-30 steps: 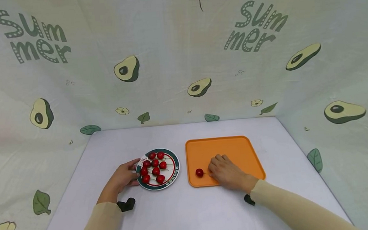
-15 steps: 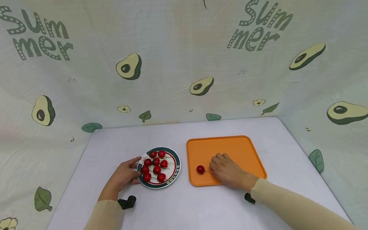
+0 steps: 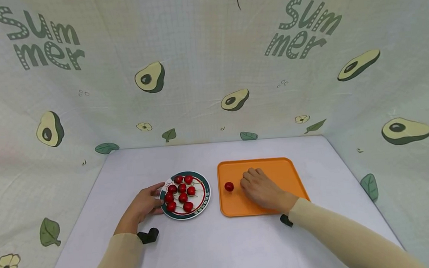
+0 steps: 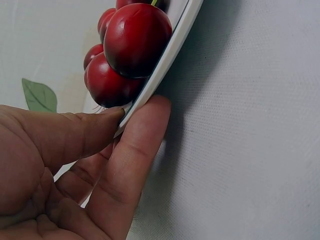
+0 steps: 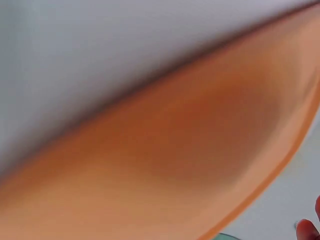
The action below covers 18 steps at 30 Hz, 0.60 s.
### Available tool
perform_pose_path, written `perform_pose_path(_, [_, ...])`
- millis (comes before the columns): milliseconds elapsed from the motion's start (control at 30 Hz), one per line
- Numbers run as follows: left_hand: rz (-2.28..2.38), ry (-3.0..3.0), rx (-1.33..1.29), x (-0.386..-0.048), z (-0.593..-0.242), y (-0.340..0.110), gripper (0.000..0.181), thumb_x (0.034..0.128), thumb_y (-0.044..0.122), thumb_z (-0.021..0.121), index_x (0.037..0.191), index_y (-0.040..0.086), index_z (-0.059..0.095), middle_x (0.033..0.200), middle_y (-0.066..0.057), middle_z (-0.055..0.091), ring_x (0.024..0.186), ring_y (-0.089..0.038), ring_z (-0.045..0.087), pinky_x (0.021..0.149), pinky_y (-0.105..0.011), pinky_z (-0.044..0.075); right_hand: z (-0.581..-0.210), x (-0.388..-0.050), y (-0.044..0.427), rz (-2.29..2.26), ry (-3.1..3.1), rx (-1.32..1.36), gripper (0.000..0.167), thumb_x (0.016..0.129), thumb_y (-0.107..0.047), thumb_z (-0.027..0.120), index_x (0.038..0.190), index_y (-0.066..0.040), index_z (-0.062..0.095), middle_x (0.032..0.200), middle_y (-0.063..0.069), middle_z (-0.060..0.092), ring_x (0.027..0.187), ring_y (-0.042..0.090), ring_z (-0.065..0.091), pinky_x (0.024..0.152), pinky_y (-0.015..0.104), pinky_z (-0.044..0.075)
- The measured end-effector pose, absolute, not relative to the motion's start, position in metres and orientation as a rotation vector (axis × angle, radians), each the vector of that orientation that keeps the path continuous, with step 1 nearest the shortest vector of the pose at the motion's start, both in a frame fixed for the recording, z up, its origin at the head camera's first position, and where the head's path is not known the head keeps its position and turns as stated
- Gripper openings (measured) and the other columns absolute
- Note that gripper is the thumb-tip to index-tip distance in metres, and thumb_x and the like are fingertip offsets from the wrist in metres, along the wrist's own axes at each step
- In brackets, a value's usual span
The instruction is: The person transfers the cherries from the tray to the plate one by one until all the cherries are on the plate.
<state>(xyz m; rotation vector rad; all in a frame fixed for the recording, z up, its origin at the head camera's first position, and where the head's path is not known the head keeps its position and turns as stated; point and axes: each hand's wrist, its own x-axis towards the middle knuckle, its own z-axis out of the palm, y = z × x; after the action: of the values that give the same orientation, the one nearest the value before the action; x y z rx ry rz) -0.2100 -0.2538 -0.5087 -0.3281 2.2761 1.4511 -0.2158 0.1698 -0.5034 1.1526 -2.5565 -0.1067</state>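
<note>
A round plate [image 3: 200,207] with a dark green rim holds several red cherries [image 3: 183,197] on the left of the table. My left hand [image 3: 143,203] pinches its rim; the left wrist view shows the thumb [image 4: 85,132] on the upper side, a finger below, and the rim tilted. Over an orange tray [image 3: 238,211], my right hand [image 3: 259,189] has curled fingers, their tips hidden in the head view. A single cherry [image 3: 229,186] is just left of those fingers and moves with them, apparently by its thin stem, which is hard to make out now.
The white table [image 3: 215,250] runs back to a printed cloth backdrop [image 3: 193,40]. Black wrist straps show at the left [image 3: 148,235] and right cuffs. The orange tray, blurred, fills most of the right wrist view.
Over the last half second my right hand and the single cherry have moved away from me and slightly left over the tray. The left hand and plate have stayed put.
</note>
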Motion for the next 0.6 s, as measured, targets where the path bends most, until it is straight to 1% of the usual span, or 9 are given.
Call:
perform_pose_path(167, [1.45, 2.278, -0.32, -0.211, -0.508, -0.254, 0.074, 0.0976, -0.004, 0.063, 0.164, 0.016, 0.038, 0.151, -0.027, 0.04, 0.091, -0.023, 0.066, 0.074, -0.032, 0.065, -0.486, -0.224, 0.159, -0.143, -2.525, 1.197, 0.014, 0.104, -0.022, 0.064, 0.096, -0.01, 0.062, 0.089, 0.003, 0.05, 0.086, 0.023, 0.043, 0.076, 0.034, 0.036])
perform_pose_path(300, [1.462, 2.278, -0.312, -0.212, -0.509, -0.254, 0.074, 0.0974, -0.004, 0.064, 0.164, 0.016, 0.038, 0.151, -0.027, 0.04, 0.091, -0.023, 0.067, 0.074, -0.033, 0.065, -0.475, -0.229, 0.147, -0.186, -2.508, 1.241, 0.015, 0.106, -0.023, 0.064, 0.099, -0.01, 0.063, 0.09, 0.003, 0.052, 0.088, 0.023, 0.045, 0.078, 0.034, 0.039])
perform_pose_path(400, [1.467, 2.273, -0.319, -0.211, -0.51, -0.254, 0.074, 0.0969, -0.004, 0.064, 0.164, 0.016, 0.039, 0.15, -0.027, 0.041, 0.09, -0.023, 0.067, 0.074, -0.033, 0.065, -0.471, -0.232, 0.136, -0.239, -2.503, 1.283, 0.016, 0.107, -0.026, 0.062, 0.101, -0.011, 0.064, 0.09, 0.002, 0.052, 0.09, 0.022, 0.046, 0.08, 0.033, 0.039])
perform_pose_path(533, [1.474, 2.273, -0.323, -0.212, -0.508, -0.254, 0.075, 0.0961, -0.005, 0.063, 0.164, 0.016, 0.039, 0.15, -0.026, 0.041, 0.091, -0.024, 0.067, 0.073, -0.033, 0.065, -0.47, -0.235, 0.123, -0.319, -2.497, 1.324, 0.018, 0.11, -0.025, 0.056, 0.1, -0.012, 0.063, 0.089, 0.0, 0.051, 0.09, 0.021, 0.044, 0.079, 0.032, 0.036])
perform_pose_path(600, [1.482, 2.27, -0.326, -0.212, -0.507, -0.253, 0.075, 0.0959, -0.005, 0.064, 0.164, 0.016, 0.04, 0.151, -0.026, 0.041, 0.092, -0.024, 0.067, 0.073, -0.033, 0.065, -0.47, -0.236, 0.117, -0.349, -2.486, 1.338, 0.019, 0.11, -0.025, 0.056, 0.099, -0.012, 0.063, 0.088, 0.0, 0.052, 0.089, 0.021, 0.043, 0.078, 0.032, 0.035])
